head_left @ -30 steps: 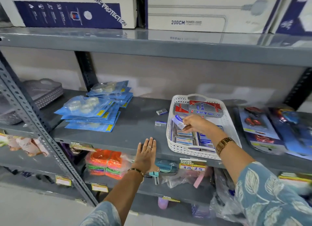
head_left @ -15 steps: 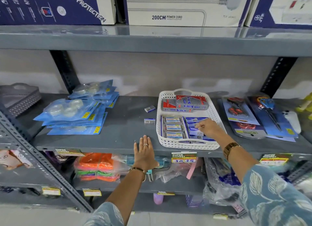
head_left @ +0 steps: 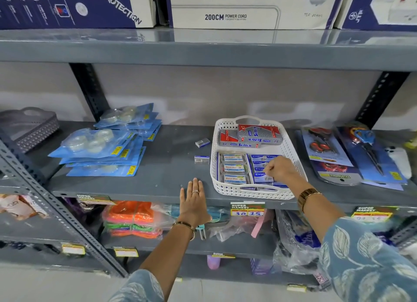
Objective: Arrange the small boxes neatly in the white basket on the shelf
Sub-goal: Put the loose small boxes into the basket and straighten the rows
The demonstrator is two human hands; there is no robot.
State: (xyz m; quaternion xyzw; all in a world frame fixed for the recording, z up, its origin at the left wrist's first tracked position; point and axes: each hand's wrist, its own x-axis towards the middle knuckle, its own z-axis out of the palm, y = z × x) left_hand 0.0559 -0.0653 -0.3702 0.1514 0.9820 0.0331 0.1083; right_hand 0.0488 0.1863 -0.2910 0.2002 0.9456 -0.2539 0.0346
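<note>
The white basket (head_left: 257, 192) stands on the grey shelf (head_left: 171, 173). In its front half lie two rows of small boxes: a left row with white labels (head_left: 233, 168) and a right row of blue ones (head_left: 261, 159). Larger red-and-grey boxes (head_left: 250, 136) fill the back. My right hand (head_left: 281, 169) reaches into the front right of the basket, fingertips pinched on a small blue box (head_left: 262, 177) in the right row. Two loose small boxes (head_left: 202, 142) (head_left: 202, 159) lie on the shelf just left of the basket. My left hand (head_left: 194, 202) rests flat on the shelf's front edge, holding nothing.
Blue tape packs (head_left: 101, 148) are stacked at the left, and carded scissors (head_left: 327, 152) lie right of the basket. A grey basket (head_left: 29, 127) sits far left. Large cartons (head_left: 248, 10) line the shelf above. Bagged goods (head_left: 133, 218) fill the shelf below.
My right hand has carried a small box from above the basket's left side down into the right row. My left hand has stayed on the shelf edge. The view has shifted right.
</note>
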